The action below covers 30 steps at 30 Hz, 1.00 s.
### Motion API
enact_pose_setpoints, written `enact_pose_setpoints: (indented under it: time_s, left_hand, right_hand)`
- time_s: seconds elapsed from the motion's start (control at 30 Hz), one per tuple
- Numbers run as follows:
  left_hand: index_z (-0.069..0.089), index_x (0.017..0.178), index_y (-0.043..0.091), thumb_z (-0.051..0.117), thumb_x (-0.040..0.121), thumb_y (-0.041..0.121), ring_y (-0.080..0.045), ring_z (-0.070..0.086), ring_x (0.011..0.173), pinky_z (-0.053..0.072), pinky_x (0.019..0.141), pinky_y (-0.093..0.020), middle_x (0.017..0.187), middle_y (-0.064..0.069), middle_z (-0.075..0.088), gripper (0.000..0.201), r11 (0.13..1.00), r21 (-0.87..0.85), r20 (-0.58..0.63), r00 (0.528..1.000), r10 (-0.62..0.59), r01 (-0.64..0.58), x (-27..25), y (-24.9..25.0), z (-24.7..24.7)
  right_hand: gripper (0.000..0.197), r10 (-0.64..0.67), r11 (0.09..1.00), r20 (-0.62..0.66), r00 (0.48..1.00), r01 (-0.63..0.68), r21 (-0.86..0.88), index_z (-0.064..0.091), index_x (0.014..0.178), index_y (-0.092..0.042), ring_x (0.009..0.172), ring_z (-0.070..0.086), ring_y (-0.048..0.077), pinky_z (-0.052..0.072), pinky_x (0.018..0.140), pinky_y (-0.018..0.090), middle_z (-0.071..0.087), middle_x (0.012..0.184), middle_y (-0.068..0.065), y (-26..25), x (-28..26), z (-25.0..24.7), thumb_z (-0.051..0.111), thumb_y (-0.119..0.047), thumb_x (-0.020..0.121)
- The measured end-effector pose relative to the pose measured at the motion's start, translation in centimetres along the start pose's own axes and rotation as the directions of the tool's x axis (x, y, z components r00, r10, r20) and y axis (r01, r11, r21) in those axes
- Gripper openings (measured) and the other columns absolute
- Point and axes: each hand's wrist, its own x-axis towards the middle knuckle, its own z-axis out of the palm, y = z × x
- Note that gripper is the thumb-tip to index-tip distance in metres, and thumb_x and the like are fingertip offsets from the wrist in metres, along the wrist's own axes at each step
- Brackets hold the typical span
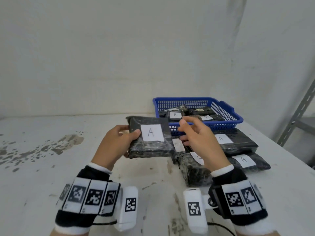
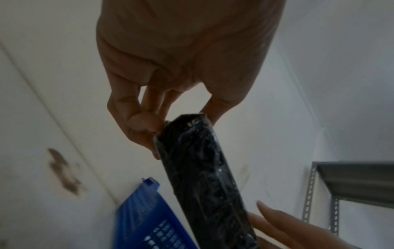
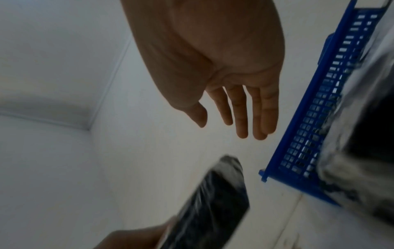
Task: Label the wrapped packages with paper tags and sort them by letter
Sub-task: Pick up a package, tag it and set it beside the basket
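My left hand (image 1: 119,140) grips the left edge of a black wrapped package (image 1: 150,147) bearing a white paper tag marked A (image 1: 151,132), held above the table. In the left wrist view the same package (image 2: 204,176) is pinched between thumb and fingers (image 2: 136,121). My right hand (image 1: 199,137) hovers just right of it with fingers straight and relaxed, holding nothing; the right wrist view shows that hand's fingers (image 3: 245,114) spread above the package (image 3: 213,202). Two packages tagged A (image 1: 238,142) (image 1: 247,160) lie at the right. Another tagged package (image 1: 192,169) lies under my right hand.
A blue plastic basket (image 1: 221,123) at the back holds several wrapped packages, one tagged B (image 1: 175,114). A grey metal shelf upright (image 1: 298,113) stands at the right. The white table (image 1: 68,167) is stained at the left, with a wall right behind it.
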Motion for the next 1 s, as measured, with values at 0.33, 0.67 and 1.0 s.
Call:
enact_pose_setpoints:
  time_s: [0.33, 0.67, 1.0]
  left_hand:
    - [0.060, 0.105, -0.002, 0.058, 0.096, 0.014, -0.035, 0.066, 0.094, 0.057, 0.086, -0.047, 0.103, -0.020, 0.067, 0.019, 0.940, 0.152, 0.091, 0.943, -0.322, 0.306, 4.4, -4.2, 1.6]
    - [0.065, 0.083, 0.000, 0.074, 0.085, 0.022, -0.036, 0.068, 0.097, 0.054, 0.093, -0.046, 0.093, -0.018, 0.069, 0.024, 0.934, 0.183, 0.060, 0.945, -0.322, 0.306, 6.3, -5.8, 4.0]
    - [0.059, 0.116, -0.006, 0.061, 0.093, 0.021, -0.034, 0.063, 0.102, 0.051, 0.090, -0.039, 0.112, -0.019, 0.063, 0.036, 0.896, 0.312, 0.017, 0.942, -0.336, 0.314, 5.5, -4.5, 4.0]
  right_hand:
    - [0.048, 0.207, 0.814, 0.114, 0.972, -0.107, -0.570, 0.042, 0.150, -0.019, 0.136, 0.047, 0.024, 0.039, 0.113, 0.040, 0.047, 0.152, 0.002, 2.7, 1.1, -4.2, 0.050, -0.031, 0.103]
    - [0.053, 0.263, 0.708, 0.128, 0.956, -0.101, -0.699, 0.043, 0.149, -0.014, 0.135, 0.048, 0.027, 0.039, 0.113, 0.039, 0.051, 0.148, 0.009, 4.2, 0.7, -4.6, 0.049, -0.039, 0.102]
    - [0.056, 0.222, 0.776, 0.103, 0.970, -0.111, -0.621, 0.041, 0.150, -0.023, 0.136, 0.046, 0.025, 0.042, 0.110, 0.040, 0.052, 0.148, 0.004, 4.5, 0.9, -4.8, 0.056, -0.039, 0.099]
